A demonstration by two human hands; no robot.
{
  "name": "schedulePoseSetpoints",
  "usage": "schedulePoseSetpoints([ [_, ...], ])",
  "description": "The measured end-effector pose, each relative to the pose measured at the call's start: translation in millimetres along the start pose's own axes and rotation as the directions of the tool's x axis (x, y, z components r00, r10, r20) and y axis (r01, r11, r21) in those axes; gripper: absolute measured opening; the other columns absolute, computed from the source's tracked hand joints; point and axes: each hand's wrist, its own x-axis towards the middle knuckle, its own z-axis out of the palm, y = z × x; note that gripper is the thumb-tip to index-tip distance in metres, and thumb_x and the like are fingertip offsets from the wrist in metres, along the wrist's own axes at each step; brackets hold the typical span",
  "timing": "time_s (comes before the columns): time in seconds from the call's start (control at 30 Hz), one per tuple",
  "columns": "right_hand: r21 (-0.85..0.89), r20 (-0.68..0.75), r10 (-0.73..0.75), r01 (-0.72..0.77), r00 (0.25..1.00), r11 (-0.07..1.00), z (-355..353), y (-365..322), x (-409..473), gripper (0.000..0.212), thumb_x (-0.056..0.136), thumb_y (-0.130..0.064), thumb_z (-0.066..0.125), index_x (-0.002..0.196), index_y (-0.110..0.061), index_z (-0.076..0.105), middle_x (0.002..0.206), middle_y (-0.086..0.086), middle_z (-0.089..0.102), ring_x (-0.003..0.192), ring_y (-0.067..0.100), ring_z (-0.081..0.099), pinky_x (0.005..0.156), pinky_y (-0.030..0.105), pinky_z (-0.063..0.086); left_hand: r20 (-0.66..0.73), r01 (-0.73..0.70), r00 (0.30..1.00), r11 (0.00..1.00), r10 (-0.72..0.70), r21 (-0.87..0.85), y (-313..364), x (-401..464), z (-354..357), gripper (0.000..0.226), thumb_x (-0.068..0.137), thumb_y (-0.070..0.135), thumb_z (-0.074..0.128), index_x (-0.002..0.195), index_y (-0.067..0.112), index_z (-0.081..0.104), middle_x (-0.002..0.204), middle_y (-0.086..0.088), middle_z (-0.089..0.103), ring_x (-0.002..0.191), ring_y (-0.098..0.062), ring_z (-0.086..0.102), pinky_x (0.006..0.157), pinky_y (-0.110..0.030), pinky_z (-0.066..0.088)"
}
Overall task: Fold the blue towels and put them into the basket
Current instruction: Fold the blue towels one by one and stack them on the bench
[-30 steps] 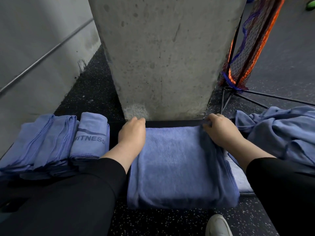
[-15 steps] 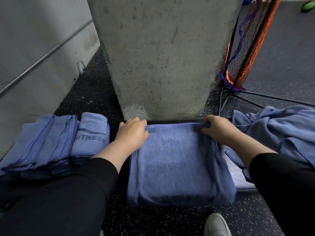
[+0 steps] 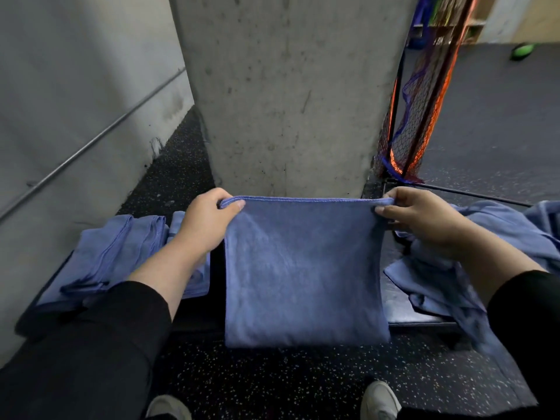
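While both hands pinch the top edge, the lines below run from the grip outward.

Left hand (image 3: 206, 225): thumb and curled fingers pinch the top left corner of the blue towel (image 3: 306, 268), several layers bunched in the pinch.

Right hand (image 3: 424, 222): pinches the top right corner the same way, so the upper hem runs taut and level between the two grips.

Towel relative to grip: it hangs straight down below both hands as a doubled panel, its lower folded edge free above the speckled floor (image 3: 272, 383), in front of the concrete pillar (image 3: 288, 95).

Done: a row of folded towels (image 3: 121, 253) lies to the left, behind the left forearm.

Left: this towel looks partly folded, probably needing another fold; a crumpled pile of unfolded towels (image 3: 497, 237) waits to the right, behind the right forearm.

Basket: no clear basket is visible; whether the netted frame (image 3: 418, 125) beside the pillar is one, I cannot tell, so none appears stowed.
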Motion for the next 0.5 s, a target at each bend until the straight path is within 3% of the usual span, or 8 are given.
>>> schedulePoseSetpoints([
  [0.13,0.086,-0.089,-0.084,0.092,0.993,0.992,-1.0,-15.3,-16.2,0.014,0.094,-0.008,0.066,0.085,-0.014,0.057,0.076,0.0,0.06,0.067,0.004,0.058,0.064,0.02,0.05,0.009,0.06,0.998,0.96,-0.06,-0.275,4.8,-13.8,-23.1,0.019,0.092,0.031,0.067,0.084,0.013,0.067,0.087,-0.02,0.066,0.077,-0.017,0.053,0.074,-0.036,0.043],
  [0.27,0.209,-0.22,-0.162,0.208,0.962,0.955,0.7,-42.9,-36.4,0.022,0.094,-0.011,0.067,0.078,-0.02,0.054,0.065,-0.007,0.06,0.061,0.007,0.054,0.055,0.024,0.044,-0.016,0.05,0.998,0.882,-0.065,-0.469,25.0,-29.5,-42.1,0.032,0.081,0.047,0.07,0.082,0.015,0.068,0.088,-0.014,0.065,0.084,-0.021,0.056,0.08,-0.043,0.045],
  [0.33,0.203,-0.288,-0.207,0.271,0.935,0.941,-0.9,-56.8,-46.7,0.023,0.093,-0.014,0.069,0.077,-0.023,0.056,0.066,-0.006,0.061,0.061,0.009,0.054,0.056,0.029,0.046,-0.033,0.018,0.999,0.864,-0.04,-0.504,37.8,-37.0,-52.8,0.028,0.076,0.05,0.071,0.08,0.023,0.072,0.088,-0.012,0.067,0.084,-0.022,0.057,0.08,-0.044,0.046],
  [0.5,0.066,-0.298,-0.284,0.317,0.911,0.946,-9.4,-83.0,-72.6,0.02,0.093,-0.017,0.07,0.079,-0.026,0.06,0.08,0.005,0.063,0.078,0.021,0.056,0.081,0.057,0.052,-0.061,0.004,0.997,0.87,-0.039,-0.493,57.4,-52.7,-82.8,0.023,0.08,0.044,0.072,0.079,0.021,0.071,0.09,-0.021,0.072,0.082,-0.026,0.062,0.082,-0.061,0.053],
])
